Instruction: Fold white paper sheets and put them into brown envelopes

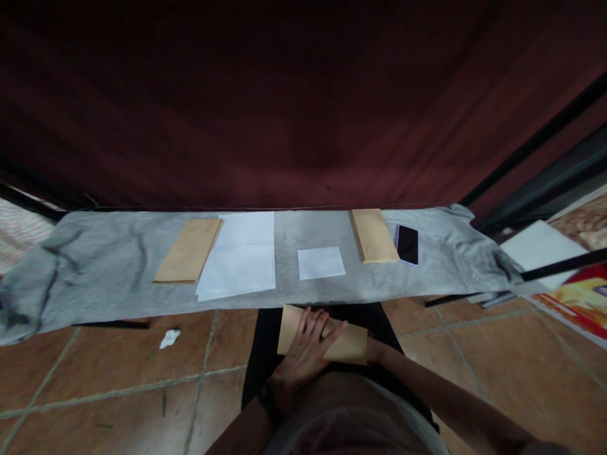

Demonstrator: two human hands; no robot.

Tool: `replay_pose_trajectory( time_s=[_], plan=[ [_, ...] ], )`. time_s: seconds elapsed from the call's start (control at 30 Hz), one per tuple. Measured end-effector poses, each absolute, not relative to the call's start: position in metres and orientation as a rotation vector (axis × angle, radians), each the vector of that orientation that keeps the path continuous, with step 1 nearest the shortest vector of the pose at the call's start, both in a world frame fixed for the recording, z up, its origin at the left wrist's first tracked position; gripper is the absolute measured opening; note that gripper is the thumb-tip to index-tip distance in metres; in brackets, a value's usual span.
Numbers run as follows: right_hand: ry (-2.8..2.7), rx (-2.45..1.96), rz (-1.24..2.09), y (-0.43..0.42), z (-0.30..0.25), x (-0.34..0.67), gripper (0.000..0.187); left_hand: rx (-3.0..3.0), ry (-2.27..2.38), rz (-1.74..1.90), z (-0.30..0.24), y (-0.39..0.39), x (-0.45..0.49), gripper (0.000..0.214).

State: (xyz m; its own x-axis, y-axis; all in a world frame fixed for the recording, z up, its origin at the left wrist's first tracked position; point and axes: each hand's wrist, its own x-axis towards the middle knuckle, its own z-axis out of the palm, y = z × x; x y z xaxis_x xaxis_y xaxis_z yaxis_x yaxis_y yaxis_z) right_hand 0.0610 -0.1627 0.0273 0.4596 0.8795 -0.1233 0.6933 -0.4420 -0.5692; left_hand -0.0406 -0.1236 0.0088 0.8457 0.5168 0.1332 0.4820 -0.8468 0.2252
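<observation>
A brown paper envelope [348,345] lies slantwise over my lap, just below the table's front edge. My left hand [310,341] rests across its front, with the fingertips at the upper edge and the thumb pointing right; the fingers are closed on it. From the right, my right forearm reaches the envelope's right end. My right hand [373,349] disappears behind the paper there, so its fingers are hidden. On the table ahead lie a small white sheet [322,263], large white sheets of paper [241,256] and two piles of brown envelopes, one left [188,251] and one right [374,236].
A grey cloth [118,253] covers the narrow table. A phone [408,244] with a dark screen lies beside the right-hand pile. Dark red fabric [303,126] hangs behind. A crumpled white scrap [169,338] is on the tiled floor. Dark metal bars [564,265] stand at the right.
</observation>
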Motion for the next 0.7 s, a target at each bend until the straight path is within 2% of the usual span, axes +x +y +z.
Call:
replay_pose_trajectory(
  time_s=[0.3,0.53,0.7],
  plan=[
    [-1.258,-2.353,0.611,-0.158,0.019,0.001,0.058,2.916,0.663,0.179,0.010,-0.123,-0.054,0.082],
    [-1.251,-2.330,0.569,-0.143,0.019,-0.035,0.062,2.875,0.645,0.084,0.034,-0.098,-0.088,0.093],
    [-1.203,-2.311,0.580,-0.137,0.016,-0.044,0.059,2.883,0.633,0.045,0.033,-0.095,-0.090,0.096]
  ],
)
